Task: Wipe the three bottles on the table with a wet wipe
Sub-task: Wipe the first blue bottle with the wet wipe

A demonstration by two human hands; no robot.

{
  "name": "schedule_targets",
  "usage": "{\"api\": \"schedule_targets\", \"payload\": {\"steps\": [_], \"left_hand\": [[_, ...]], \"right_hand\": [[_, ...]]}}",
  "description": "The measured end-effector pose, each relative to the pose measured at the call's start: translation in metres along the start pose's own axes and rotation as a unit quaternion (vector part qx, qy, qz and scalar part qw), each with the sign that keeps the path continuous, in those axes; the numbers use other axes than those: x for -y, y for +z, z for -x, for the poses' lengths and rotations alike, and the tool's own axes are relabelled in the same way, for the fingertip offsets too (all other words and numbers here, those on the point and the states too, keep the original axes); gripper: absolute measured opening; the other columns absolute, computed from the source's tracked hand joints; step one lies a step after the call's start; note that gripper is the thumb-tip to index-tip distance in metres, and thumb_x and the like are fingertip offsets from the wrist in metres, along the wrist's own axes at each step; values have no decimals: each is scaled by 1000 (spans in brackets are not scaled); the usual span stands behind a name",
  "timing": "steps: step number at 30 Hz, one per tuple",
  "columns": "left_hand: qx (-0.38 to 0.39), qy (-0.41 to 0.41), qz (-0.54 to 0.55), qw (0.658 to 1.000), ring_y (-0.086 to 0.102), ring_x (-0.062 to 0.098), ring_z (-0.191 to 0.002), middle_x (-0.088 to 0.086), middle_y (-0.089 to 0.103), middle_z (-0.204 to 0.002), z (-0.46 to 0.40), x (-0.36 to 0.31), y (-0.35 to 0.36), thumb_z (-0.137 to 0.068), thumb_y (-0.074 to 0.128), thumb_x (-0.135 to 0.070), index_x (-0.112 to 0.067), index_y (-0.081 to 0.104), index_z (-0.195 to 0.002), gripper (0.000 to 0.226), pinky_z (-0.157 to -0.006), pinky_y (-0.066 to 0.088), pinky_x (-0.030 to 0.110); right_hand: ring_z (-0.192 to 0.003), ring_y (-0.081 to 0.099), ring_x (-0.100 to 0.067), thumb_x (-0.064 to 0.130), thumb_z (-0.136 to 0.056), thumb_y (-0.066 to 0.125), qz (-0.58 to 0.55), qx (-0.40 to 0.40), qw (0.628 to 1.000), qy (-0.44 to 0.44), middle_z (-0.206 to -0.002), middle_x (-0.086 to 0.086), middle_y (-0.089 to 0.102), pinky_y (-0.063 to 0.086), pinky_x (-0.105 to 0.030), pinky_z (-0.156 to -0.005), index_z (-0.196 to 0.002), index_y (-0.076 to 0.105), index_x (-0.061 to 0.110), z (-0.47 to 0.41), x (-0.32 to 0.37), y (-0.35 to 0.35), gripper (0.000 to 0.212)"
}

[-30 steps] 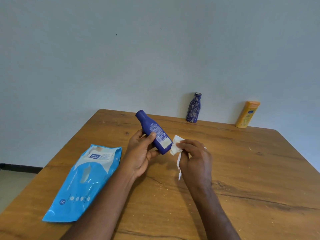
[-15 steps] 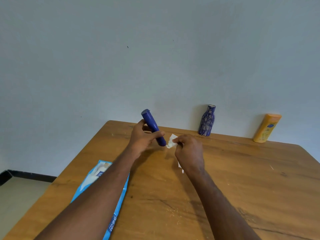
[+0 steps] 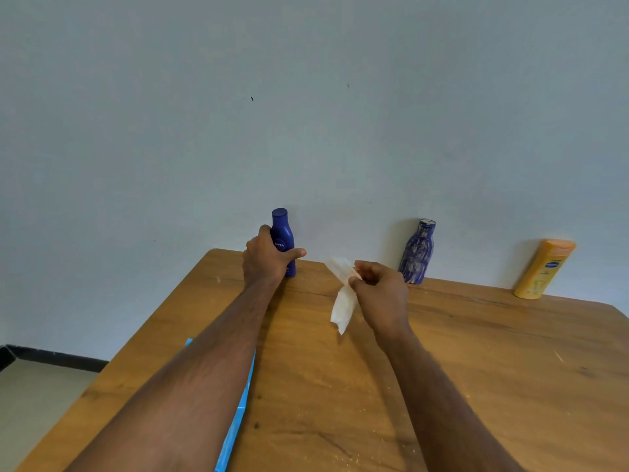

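Blue bottle, tilted in mid-air a second ago, now upright at the surface's far edge, left hand grip wrapped around it. Right hand pinches the hanging wipe alongside.

A plain wall in pale grey-blue filled most of the room ahead, bare but for a few tiny dark specks. The light on it was soft and even, a little dimmer toward the upper corners. A wooden table stood pushed against it, its warm brown top streaked with dark grain and knots and dusted with pale crumbs. Low on the left, a black skirting ran along the foot of the wall, and below it lay a strip of light beige floor.
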State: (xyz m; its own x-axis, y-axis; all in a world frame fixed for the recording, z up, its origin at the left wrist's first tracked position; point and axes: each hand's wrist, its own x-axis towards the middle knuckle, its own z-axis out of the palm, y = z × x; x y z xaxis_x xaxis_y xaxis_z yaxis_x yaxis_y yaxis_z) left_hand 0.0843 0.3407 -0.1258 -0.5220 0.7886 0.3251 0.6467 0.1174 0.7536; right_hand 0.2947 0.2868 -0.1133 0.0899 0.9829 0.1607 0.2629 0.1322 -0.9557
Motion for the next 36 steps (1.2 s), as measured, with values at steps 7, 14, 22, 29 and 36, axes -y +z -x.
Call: {"api": "schedule_targets", "payload": {"steps": [7,14,22,29,36], "left_hand": [[13,13,-26,999,65,33,-111,13,65,-130,-12,2,7,-69,89,-47,-10,49,-130,82,-86,55,42],[29,-15,-23,999,64,32,-114,12,63,-133,-15,4,13,-66,92,-41,-11,48,-132,85,-90,57,48],[18,-23,-30,999,63,34,-117,13,61,-137,-17,5,20,-69,92,-35,-12,45,-136,85,-92,54,48],[30,-28,-44,998,63,34,-116,13,61,-135,-22,8,17,-64,95,-33,-12,44,-134,89,-92,56,49],[-45,-55,-20,997,56,30,-117,14,52,-134,7,6,-2,-61,95,-43,-15,43,-135,95,-88,56,44]], "right_hand": [[-99,68,-24,-3,-92,63,-203,21,969,138,-111,-9,68,60,-36,-80,-114,68,8,-7,-1,-1,25],[-106,69,-33,-5,-99,52,-469,77,820,318,-119,-20,70,58,-48,-87,-119,67,1,-4,-8,-12,26],[-115,67,-35,13,-100,52,-496,93,796,336,-121,-20,71,52,-51,-101,-126,64,1,3,-17,-12,31],[-110,69,-38,-4,-83,72,-459,148,821,306,-120,-25,69,59,-51,-87,-129,59,-2,14,-13,-16,48],[-103,71,-35,-13,-90,58,-294,129,915,245,-117,-19,70,61,-49,-80,-131,58,3,11,-14,-21,44]]}}
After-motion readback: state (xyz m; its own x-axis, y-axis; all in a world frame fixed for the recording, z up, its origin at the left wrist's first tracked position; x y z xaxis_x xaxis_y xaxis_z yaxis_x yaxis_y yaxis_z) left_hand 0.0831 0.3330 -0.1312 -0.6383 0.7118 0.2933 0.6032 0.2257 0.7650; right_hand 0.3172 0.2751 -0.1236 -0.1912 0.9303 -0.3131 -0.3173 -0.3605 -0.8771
